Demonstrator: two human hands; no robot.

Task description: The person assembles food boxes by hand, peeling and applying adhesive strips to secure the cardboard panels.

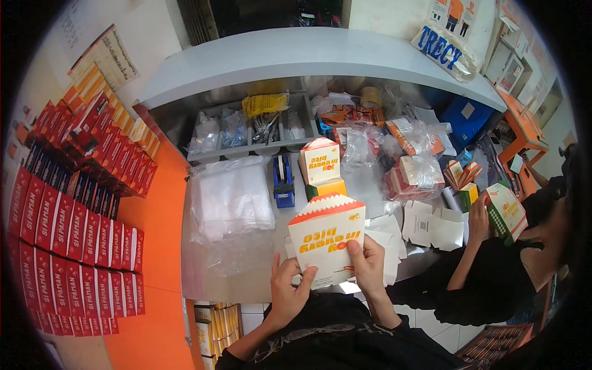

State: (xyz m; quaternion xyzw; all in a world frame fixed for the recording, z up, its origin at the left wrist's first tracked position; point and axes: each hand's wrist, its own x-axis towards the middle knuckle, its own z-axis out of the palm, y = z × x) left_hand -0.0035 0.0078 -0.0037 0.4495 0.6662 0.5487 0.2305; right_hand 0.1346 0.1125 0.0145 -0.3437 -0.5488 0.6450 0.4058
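The left hand (288, 297) and right hand (370, 266) both grip a white box (327, 237) with a red zigzag top over the near edge of the surface (279, 223), thumbs on its face at the lower left and right. Just beyond it stands a similar box (322, 163), with a blue tape dispenser (283, 184) and clear plastic bags (233, 197) toward the left edge and a grey tray (246, 150) by the far edge. Near the right edge, a co-worker's hand (477, 217) holds another box (508, 211).
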